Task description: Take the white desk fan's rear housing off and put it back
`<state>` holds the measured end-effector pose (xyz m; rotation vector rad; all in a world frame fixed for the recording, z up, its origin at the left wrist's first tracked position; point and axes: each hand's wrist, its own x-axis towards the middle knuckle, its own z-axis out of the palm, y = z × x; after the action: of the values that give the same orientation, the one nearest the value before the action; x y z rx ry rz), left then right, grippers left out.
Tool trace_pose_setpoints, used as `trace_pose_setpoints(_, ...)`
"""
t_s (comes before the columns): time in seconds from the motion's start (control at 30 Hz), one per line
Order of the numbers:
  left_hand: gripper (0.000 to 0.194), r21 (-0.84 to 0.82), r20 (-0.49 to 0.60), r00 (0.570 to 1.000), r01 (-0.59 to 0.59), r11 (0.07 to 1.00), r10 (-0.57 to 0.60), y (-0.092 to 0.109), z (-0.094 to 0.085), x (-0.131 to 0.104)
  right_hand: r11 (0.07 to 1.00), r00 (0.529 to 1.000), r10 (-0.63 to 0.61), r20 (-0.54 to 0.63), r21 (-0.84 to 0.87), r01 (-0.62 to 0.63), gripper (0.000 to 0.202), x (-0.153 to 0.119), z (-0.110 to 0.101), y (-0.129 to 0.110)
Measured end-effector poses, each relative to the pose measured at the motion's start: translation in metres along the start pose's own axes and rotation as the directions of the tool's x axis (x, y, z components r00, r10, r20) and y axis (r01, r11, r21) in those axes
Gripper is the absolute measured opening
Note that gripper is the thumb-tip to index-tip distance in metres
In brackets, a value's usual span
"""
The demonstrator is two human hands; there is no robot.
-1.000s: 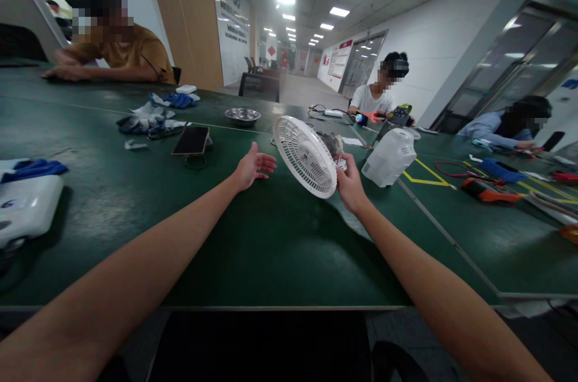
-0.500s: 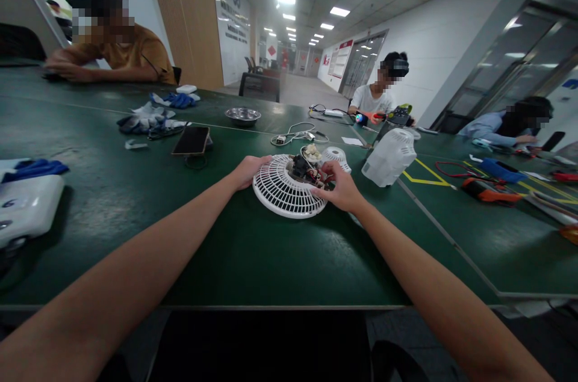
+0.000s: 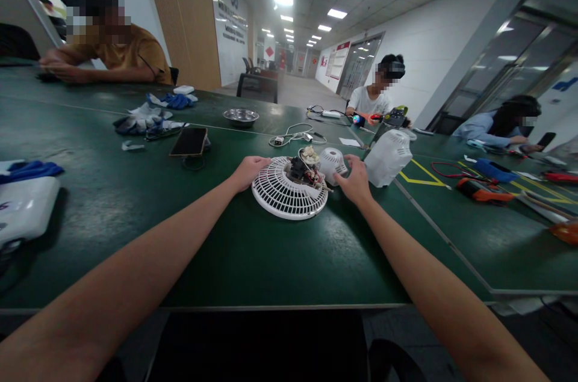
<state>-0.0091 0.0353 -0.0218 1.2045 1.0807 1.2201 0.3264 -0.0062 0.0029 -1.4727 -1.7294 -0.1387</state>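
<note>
A round white fan grille lies on the green table in front of me. On its middle sits an exposed motor with wires and a pale gear-like part. My left hand is closed on the grille's left rim, its fingertips partly hidden. A slotted white motor cover stands right behind the motor. My right hand grips this cover from its right side, thumb in front and fingers behind. Close by on the right is a translucent white plastic housing.
Behind the grille lie a white cable and a metal bowl. To the left are a phone, gloves and a white device. An orange multimeter lies right. Several people sit around the table.
My right hand has left the motor wires and moved right onto the motor cover, which now sits more upright. My left hand stays at the grille's rim.
</note>
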Motion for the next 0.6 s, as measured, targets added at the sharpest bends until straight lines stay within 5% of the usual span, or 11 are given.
trace_pose_setpoints(0.2, 0.01, 0.035, -0.077, 0.997, 0.026, 0.999, -0.023, 0.012, 0.005, -0.01, 0.977, 0.957, 0.195, 0.214, 0.038, -0.208, 0.079, 0.0, 0.01, 0.019)
trace_pose_setpoints(0.6, 0.011, -0.01, -0.023, 0.999, 0.033, 0.999, -0.033, 0.008, 0.001, -0.005, 0.981, 0.957, 0.17, 0.237, 0.048, -0.186, 0.084, 0.001, 0.009, 0.025)
